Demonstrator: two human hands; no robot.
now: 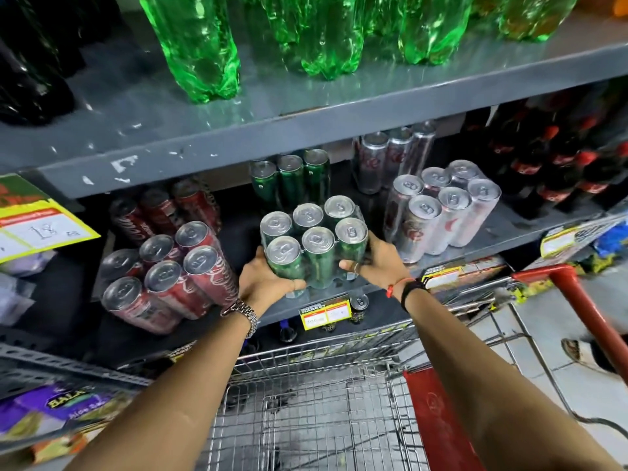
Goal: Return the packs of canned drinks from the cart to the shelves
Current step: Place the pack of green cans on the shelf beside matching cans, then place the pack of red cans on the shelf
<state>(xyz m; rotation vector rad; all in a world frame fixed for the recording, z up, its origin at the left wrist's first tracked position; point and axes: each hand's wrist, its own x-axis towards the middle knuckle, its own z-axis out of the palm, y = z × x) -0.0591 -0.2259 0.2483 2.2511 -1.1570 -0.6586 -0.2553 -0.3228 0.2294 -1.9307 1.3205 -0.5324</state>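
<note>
The left hand [263,278] is closed on the near left corner of a shrink-wrapped pack of green cans [314,243], thumb lying across the wrap at the bottom front. The right hand [377,258] clasps the pack's right side, thumb on the front and fingers around behind. A metal watch [242,312] sits on the left wrist; a red string and a dark band [409,287] circle the right wrist. The pack holds six cans in two rows of three, tops up, and stands at the front edge of the middle shelf [282,309], whether resting on it or just above cannot be told.

Farther back on the same shelf stands another pack of green cans [292,176]. To the left lies a tilted pack of red cans [170,277], with more red cans behind it. To the right is a pack of silver cans [441,209], with taller silver cans behind, and dark bottles with red caps [557,164] at the far right. A yellow price label [324,313] hangs on the shelf edge below the hands.

The shelf above [238,144] carries green plastic bottles [197,45] and dark bottles on the left. Near the camera, beneath both forearms, is the wire cart [312,402] with its red handle [574,294] at right.
</note>
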